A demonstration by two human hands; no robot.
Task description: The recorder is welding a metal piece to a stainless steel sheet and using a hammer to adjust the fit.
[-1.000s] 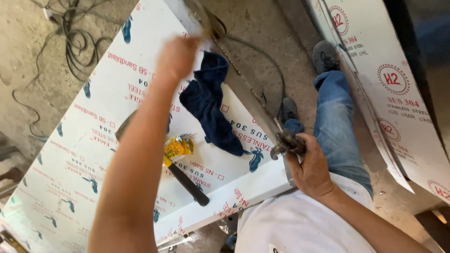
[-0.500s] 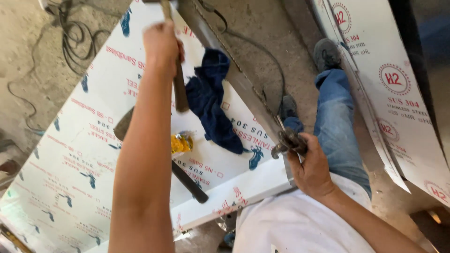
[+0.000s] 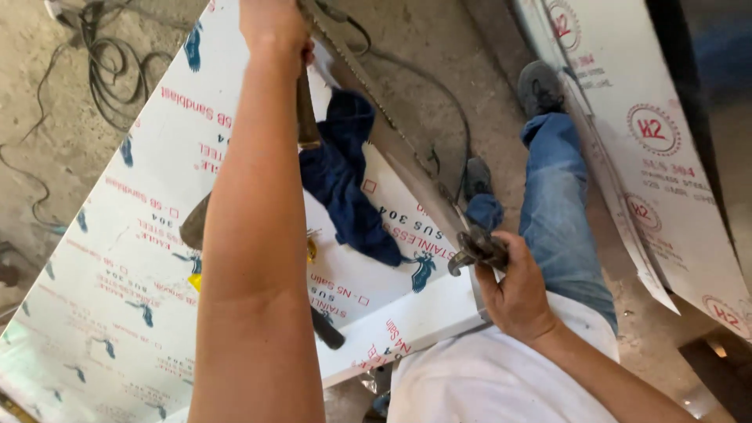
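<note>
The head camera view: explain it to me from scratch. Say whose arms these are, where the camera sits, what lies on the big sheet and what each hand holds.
There is no machine here, only a person working with bare hands. The camera is worn on the head and looks down, so both arms reach into the picture from below, with the white shirt and blue jeans underneath.

The left hand, raised near the top edge, grips a wooden tool handle; its head is out of view. The right hand grips dark metal pliers, set at the edge of a large white printed metal sheet.

On the sheet lie a dark blue cloth and a black-handled tool, partly hidden by the left arm. A tangle of cables lies on the concrete floor.
</note>
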